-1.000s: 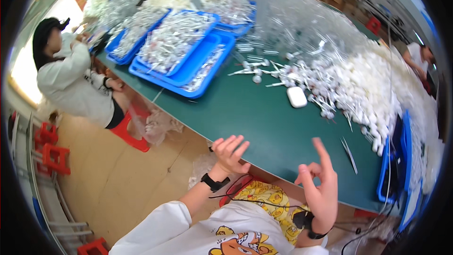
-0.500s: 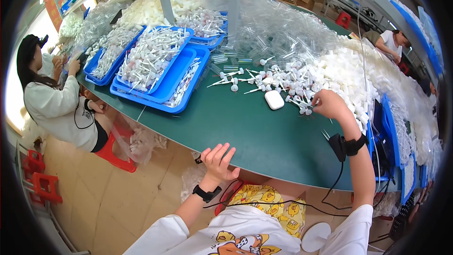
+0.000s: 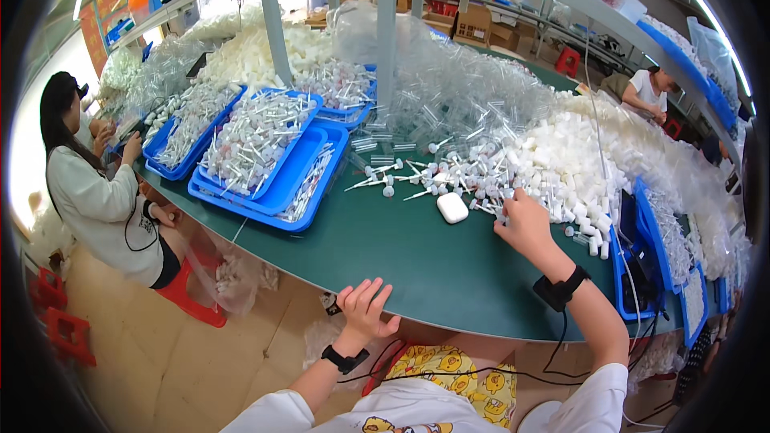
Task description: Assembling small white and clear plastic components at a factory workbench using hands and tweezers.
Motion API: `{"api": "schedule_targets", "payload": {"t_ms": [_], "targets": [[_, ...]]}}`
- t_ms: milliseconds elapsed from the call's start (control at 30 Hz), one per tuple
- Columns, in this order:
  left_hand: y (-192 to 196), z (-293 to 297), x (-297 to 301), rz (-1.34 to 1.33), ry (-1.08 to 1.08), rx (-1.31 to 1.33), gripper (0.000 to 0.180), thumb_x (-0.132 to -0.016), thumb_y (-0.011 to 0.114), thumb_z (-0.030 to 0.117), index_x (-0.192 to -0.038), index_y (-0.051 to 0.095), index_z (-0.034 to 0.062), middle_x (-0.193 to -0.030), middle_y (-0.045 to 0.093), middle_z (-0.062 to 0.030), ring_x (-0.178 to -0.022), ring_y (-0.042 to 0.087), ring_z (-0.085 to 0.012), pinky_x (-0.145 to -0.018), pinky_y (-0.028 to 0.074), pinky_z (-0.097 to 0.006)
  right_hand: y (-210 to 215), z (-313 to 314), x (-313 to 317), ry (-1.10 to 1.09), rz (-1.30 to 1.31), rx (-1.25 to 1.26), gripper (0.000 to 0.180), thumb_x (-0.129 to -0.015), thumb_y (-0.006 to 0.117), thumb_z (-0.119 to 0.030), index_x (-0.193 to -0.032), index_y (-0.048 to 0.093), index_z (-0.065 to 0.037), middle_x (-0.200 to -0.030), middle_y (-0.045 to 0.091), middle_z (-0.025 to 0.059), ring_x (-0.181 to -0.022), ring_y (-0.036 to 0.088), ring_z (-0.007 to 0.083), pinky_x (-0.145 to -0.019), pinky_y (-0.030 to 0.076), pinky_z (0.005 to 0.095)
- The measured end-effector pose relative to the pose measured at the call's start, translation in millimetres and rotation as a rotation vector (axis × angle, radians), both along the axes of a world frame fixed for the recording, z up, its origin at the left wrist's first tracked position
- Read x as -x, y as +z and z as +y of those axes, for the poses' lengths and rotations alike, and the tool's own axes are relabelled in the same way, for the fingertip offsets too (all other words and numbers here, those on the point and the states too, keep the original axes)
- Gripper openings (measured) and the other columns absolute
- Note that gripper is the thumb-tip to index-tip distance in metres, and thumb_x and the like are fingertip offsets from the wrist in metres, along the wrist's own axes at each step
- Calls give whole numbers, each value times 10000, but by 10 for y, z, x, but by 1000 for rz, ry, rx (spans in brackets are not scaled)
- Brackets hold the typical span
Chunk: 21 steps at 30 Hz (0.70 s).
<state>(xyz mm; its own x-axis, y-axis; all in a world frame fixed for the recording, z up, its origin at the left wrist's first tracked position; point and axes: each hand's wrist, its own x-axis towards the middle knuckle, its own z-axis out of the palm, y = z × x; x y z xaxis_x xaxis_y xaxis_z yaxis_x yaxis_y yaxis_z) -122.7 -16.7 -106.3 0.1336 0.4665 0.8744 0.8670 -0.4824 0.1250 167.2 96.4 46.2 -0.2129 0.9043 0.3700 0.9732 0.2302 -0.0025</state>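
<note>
Co-worker [image 3: 104,200]: is sitting on a red stool [image 3: 196,293] at the far left, hands being held up before the chest.
Blue trays [image 3: 303,162]: are standing at the left of the green counter [image 3: 401,256], carrying heaped white stick parts.
Left hand [image 3: 365,313]: is hanging at the counter's near edge, forearm slanting from the near left, thumb pointing right; its grip is holding nothing, fingers standing apart.
White case [image 3: 452,208]: is lying just left of the right hand.
Disc-ended sticks [image 3: 457,170]: are lying loose mid-counter, the right hand being at their near right margin.
Right hand [image 3: 528,228]: is bending down there, back upward, fingers curling, forearm slanting from the near right; fingertips are being hidden, so I cannot tell whether its grip is pinching anything.
White cylinders [image 3: 553,132]: are heaping to the far right of that hand.
</note>
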Motion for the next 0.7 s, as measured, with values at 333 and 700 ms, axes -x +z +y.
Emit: {"api": "schedule_targets", "payload": {"t_ms": [333, 700], "targets": [[384, -242, 29, -99, -93, 325, 478, -762, 563, 387, -1139, 562, 93, -1188, 526, -94, -1129, 432, -264, -988, 237, -439, 403, -223, -68, 91, 462, 8, 194, -713, 663, -78, -872, 582, -1, -869, 620, 138, -789, 617, 243, -649, 488, 316], [1455, -270, -193, -923, -629, 762, 258, -861, 464, 58, -1110, 482, -7, -937, 581, -101, -875, 538, -157, -831, 412, -296, 945, -926, 340, 557, 1325, 427, 551, -840, 603, 16, -1329, 350, -18, -1014, 639, 137, -942, 610, 160, -849, 476, 280]]}}
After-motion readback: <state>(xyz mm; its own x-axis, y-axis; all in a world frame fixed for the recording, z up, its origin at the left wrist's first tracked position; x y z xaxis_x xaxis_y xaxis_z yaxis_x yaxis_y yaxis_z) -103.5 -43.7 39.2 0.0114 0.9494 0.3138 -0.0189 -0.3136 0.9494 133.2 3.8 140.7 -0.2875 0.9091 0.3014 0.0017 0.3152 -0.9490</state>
